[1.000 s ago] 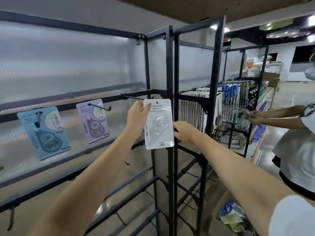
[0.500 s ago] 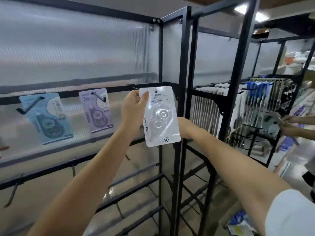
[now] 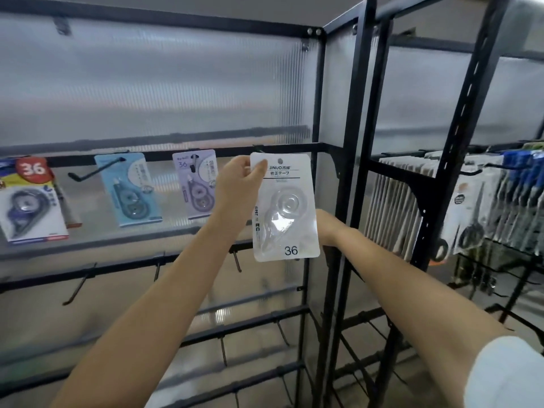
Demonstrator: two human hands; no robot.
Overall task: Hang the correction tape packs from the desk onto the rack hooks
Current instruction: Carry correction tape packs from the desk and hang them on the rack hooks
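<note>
Ribbed translucent panels back the black rack (image 3: 347, 178) in front of you, and three correction tape packs already hang along its upper bar: a dark blue one (image 3: 31, 201), a light blue one (image 3: 131, 189) and a lilac one (image 3: 195, 184).

Your left hand (image 3: 238, 187) pinches the white pack (image 3: 284, 206) by its upper left corner, thumb and fingers closed on the card just beside the hang hole. The pack is held upright against the bar, its hole near a hook (image 3: 259, 148) whose tip only barely shows above the card. Your right hand (image 3: 325, 225) is mostly hidden behind the pack's lower right edge, so its grip cannot be told.

Expect the pack to be very light, a thin stiff card with a clear plastic blister that will flex if squeezed. Hold it by the card edges near the top, clear of the hole, and steady the bottom so the hole meets the hook squarely.
</note>
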